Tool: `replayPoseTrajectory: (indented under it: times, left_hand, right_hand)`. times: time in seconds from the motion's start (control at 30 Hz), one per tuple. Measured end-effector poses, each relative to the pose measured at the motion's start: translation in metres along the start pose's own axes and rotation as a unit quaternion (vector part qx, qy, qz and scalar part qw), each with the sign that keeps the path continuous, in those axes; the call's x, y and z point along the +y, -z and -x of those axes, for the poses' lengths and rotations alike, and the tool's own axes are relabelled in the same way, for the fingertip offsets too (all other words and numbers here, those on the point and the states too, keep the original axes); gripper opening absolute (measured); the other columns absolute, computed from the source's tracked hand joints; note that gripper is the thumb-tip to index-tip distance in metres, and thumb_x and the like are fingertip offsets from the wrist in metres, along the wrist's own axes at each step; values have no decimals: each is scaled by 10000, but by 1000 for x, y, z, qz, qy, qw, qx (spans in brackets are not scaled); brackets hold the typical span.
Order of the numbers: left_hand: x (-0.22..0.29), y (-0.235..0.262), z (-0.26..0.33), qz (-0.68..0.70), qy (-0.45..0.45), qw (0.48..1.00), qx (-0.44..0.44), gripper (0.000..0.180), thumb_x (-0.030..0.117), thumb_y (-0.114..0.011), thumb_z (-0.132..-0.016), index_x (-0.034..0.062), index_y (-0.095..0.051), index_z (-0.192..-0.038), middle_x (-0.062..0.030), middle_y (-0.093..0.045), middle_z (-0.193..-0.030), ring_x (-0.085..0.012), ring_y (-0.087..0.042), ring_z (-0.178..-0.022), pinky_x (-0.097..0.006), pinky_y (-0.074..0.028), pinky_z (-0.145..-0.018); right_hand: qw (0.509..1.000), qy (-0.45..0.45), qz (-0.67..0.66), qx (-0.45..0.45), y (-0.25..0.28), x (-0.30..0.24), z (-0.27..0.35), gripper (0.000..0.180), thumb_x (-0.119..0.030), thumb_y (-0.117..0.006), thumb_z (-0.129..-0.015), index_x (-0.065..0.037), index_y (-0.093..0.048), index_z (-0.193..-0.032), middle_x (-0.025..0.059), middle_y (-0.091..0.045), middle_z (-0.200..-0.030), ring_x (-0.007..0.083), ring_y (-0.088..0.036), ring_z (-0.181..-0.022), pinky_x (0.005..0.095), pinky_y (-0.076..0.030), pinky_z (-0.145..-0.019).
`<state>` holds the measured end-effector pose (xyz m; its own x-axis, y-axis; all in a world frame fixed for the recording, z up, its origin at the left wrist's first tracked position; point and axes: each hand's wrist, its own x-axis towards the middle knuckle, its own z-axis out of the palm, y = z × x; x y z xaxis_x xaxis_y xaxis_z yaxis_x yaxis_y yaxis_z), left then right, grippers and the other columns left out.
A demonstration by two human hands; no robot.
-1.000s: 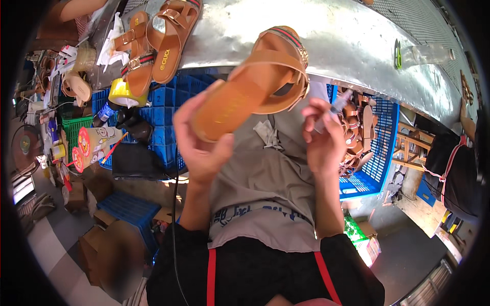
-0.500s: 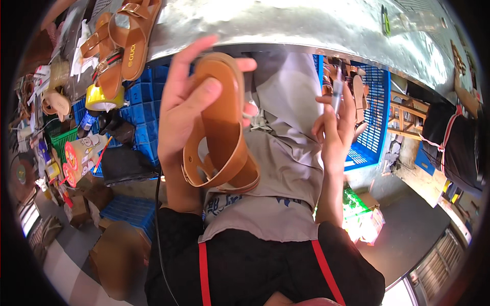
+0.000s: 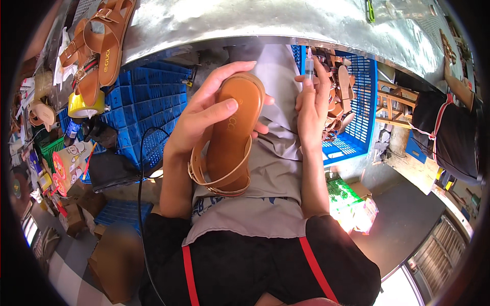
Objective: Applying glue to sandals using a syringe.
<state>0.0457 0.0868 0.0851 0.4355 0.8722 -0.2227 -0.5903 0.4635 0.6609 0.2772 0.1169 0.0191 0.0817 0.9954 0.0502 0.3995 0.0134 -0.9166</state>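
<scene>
My left hand point(image 3: 190, 122) grips a tan strapped sandal point(image 3: 236, 115) by its heel end. The thumb presses on the insole and the fingers wrap behind the sole. The insole faces up toward me, and the straps hang at the end nearer my body. To the right, my right hand point(image 3: 312, 109) holds a small clear syringe point(image 3: 309, 66) upright between its fingers, tip pointing away from me. Syringe and sandal are apart. Both hands are above my lap, over a grey apron point(image 3: 275, 168).
A metal worktable point(image 3: 204, 30) spans the far side, with finished-looking sandals point(image 3: 109, 46) at its left. A blue crate point(image 3: 357, 137) of sandals stands right; blue crates point(image 3: 153, 97) stand left. Yellow tape point(image 3: 84, 105) sits at left. Another person point(image 3: 449, 127) is at far right.
The sandal has come toward my body and turned, showing more of its insole. My right hand with the syringe is closer to it. The whole view has shifted slightly.
</scene>
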Motion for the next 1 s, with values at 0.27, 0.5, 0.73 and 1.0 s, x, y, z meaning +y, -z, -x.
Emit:
replayPoseTrajectory:
  times: [0.27,0.5,0.73,1.0]
  left_hand:
    - [-6,1,-7,-18,3,999,38,653,238,-569,-974,87,-258,-1529,-305,-581,-1242,-360,-713,-872,-416,-593,-765]
    - [-5,0,-6,-16,-1,998,52,644,223,-568,-971,84,-268,-1523,-285,-589,-1222,-350,-712,-855,-420,-598,-764]
    - [-2,-1,0,-18,-10,997,77,632,215,-560,-975,79,-271,-1520,-285,-598,-1197,-337,-710,-817,-412,-598,-732]
    - [24,-16,6,-67,-34,992,98,615,176,-562,-965,60,-298,-1509,-286,-618,-1158,-275,-682,-686,-381,-588,-661]
  right_hand:
    - [978,-125,-162,25,3,-6,-1,387,-125,-624,-982,-38,-513,-1342,44,-596,-964,58,-512,-703,191,-419,-512]
    - [980,-108,-162,41,8,13,-11,358,-59,-667,-937,-15,-522,-1262,54,-633,-1023,77,-568,-782,191,-488,-513]
    - [982,-77,-169,34,17,0,-7,373,-66,-666,-938,-37,-538,-1287,32,-588,-953,77,-550,-795,216,-532,-511]
    - [966,-128,-205,-90,37,-60,51,493,8,-635,-940,-20,-473,-1406,140,-668,-1080,117,-649,-740,192,-429,-419]
